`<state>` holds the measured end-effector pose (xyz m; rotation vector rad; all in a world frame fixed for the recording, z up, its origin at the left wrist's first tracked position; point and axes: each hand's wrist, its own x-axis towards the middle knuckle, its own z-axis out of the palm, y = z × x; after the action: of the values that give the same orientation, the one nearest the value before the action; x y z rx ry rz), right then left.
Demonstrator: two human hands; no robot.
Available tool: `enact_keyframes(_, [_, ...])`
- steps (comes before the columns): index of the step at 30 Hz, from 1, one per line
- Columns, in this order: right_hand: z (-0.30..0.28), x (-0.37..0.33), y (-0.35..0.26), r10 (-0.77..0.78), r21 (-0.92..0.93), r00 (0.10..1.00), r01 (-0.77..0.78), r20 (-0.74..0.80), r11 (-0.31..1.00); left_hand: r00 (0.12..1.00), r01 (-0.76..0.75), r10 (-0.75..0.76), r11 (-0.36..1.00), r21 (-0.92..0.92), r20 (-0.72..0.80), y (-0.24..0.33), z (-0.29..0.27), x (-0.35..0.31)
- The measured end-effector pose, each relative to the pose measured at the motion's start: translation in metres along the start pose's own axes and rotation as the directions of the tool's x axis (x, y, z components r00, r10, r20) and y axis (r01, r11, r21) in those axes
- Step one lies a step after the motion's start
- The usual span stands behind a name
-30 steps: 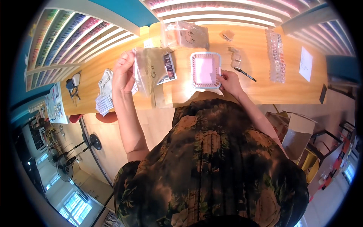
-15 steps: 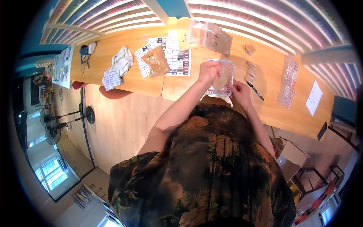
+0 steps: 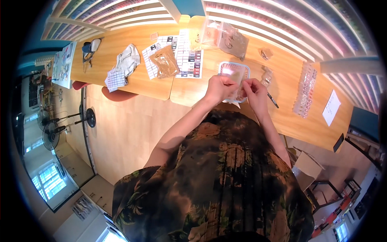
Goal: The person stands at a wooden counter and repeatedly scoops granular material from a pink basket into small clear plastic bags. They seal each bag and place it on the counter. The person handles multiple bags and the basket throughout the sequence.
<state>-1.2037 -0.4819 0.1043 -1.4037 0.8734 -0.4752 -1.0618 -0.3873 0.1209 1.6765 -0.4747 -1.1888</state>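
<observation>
A small plastic basket point(image 3: 234, 63) with a pale blue rim lies on the table in front of me. Above it is what looks like a small clear plastic bag point(image 3: 238, 76), with bright glare beside it. My left hand point(image 3: 219, 88) pinches its left side, fingers closed. On the other side, my right hand point(image 3: 254, 92) is closed too, thumb and finger pinching the bag near the basket's right edge. The basket's near part is partly covered by my hands, and its contents are hard to make out.
Bags of brown material point(image 3: 165, 62) and printed sheets point(image 3: 189, 60) lie to the left, with a grey cloth point(image 3: 128, 60) farther off. Another bag point(image 3: 234, 41) sits behind the basket. Rightward are a black pen point(image 3: 273, 101), strips of small containers point(image 3: 305, 90) and white paper point(image 3: 331, 107).
My left hand has drawn nearer to me, down from over the basket. My right hand has left the basket's right rim and moved up and left, close to the left hand.
</observation>
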Motion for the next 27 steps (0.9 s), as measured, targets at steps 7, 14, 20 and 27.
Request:
enact_keyframes(7, [0.001, 0.006, -0.016, 0.176, 0.176, 0.979, -0.193, 0.105, 0.965, 0.997, -0.027, 0.030, 0.999, -0.044, 0.076, 0.003, 0.001, 0.005])
enact_keyframes(14, [-0.012, 0.005, 0.013, 0.184, 0.357, 0.949, -0.270, 0.257, 0.894, 0.966, 0.073, -0.053, 0.995, -0.073, 0.254, -0.006, -0.006, 0.011])
enact_keyframes(20, [-0.011, 0.008, 0.020, 0.146, 0.321, 0.971, -0.201, 0.187, 0.926, 0.959, 0.143, -0.095, 0.975, -0.169, 0.265, -0.004, -0.007, 0.011])
enact_keyframes(27, [-0.002, 0.011, 0.016, 0.058, 0.098, 0.998, -0.061, 0.037, 0.993, 0.970, -0.208, 0.194, 0.974, 0.086, 0.147, -0.011, 0.010, 0.004])
